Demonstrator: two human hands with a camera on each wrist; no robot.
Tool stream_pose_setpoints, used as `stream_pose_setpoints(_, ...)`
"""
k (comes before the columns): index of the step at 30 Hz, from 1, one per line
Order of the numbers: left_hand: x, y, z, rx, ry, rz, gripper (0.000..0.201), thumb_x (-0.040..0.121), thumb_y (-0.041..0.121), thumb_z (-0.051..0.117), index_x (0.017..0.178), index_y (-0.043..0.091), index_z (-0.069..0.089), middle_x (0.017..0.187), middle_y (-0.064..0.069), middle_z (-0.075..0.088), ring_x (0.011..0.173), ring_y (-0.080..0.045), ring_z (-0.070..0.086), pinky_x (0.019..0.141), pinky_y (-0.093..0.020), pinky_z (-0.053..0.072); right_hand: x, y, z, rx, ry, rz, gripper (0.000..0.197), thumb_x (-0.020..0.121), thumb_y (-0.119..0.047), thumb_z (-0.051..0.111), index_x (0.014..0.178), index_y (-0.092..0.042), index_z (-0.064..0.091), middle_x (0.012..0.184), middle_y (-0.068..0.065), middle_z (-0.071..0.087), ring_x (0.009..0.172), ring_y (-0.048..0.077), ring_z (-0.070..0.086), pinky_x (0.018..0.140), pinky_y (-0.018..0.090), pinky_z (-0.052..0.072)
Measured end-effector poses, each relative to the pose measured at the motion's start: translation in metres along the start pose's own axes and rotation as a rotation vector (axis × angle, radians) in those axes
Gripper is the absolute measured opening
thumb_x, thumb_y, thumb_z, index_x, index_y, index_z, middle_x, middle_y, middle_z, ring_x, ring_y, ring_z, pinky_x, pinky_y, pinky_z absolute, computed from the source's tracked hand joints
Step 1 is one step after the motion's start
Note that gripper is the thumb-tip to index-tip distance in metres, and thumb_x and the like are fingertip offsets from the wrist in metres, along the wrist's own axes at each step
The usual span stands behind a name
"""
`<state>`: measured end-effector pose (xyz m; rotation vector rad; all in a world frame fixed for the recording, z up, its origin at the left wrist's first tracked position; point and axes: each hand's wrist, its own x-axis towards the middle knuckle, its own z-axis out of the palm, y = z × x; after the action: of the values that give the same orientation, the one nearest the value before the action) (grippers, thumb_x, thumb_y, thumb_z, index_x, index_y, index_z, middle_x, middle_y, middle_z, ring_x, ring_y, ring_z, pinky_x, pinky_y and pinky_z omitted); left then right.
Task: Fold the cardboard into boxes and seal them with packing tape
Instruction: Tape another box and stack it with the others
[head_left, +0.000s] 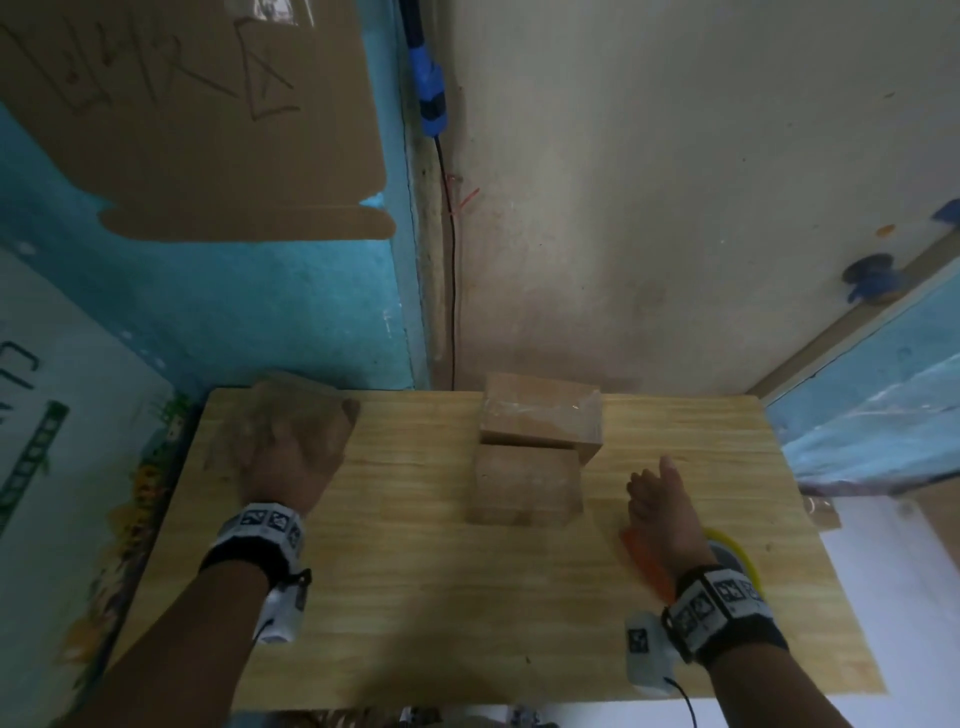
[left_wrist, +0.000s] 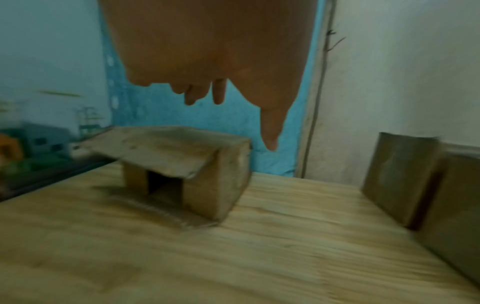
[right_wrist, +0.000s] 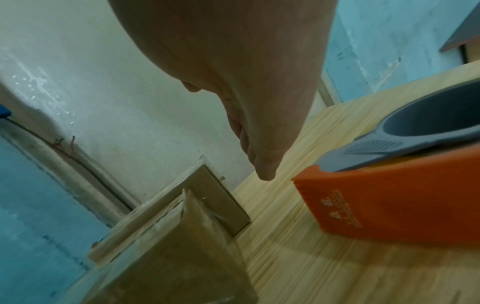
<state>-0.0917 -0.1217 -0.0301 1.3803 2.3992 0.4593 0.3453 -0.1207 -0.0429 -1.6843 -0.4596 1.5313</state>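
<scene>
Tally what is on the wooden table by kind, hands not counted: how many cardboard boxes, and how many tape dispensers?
Cardboard boxes: 3, namely the open-flapped box under the left hand, the taped box at the far edge, and the plain box in front of it.
Tape dispensers: 1, the orange tape dispenser by the right hand.
Total: 4

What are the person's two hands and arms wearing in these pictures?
Both forearms are bare, with no sleeves. Each wrist carries a black band topped with white blocks printed with black square markers. A white camera unit hangs under each band, and a thin black cable leaves the right one. The hands wear no gloves.
</scene>
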Motion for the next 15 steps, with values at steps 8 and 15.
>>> stream_pose_setpoints(8, 0.046, -0.051, 0.02, 0.225, -0.111, -0.157, 0.122, 0.068, 0.075, 0.072, 0.153, 0.006, 0.018, 0.151, -0.029, 0.04, 0.135, -0.048, 0.044, 0.113, -0.061, 0.035, 0.001, 0.006, -0.036, 0.099, 0.016, -0.001, 0.126, 0.074, -0.093, 0.06, 0.168, -0.015, 0.029, 0.172, 0.009, 0.033, 0.159, 0.029, 0.031, 0.13, 0.05, 0.024)
stream_pose_setpoints(15, 0.058, -0.047, 0.019, 0.267, -0.158, -0.248, 0.155, 0.05, 0.089, 0.073, 0.161, 0.014, -0.004, 0.168, -0.021, -0.003, 0.154, -0.043, 0.005, 0.123, -0.063, 0.012, -0.006, 0.024, -0.04, 0.065, 0.079, -0.088, 0.113, 0.082, -0.09, 0.057, 0.161, -0.011, 0.039, 0.162, 0.018, 0.047, 0.144, 0.034, 0.052, 0.114, 0.045, 0.049)
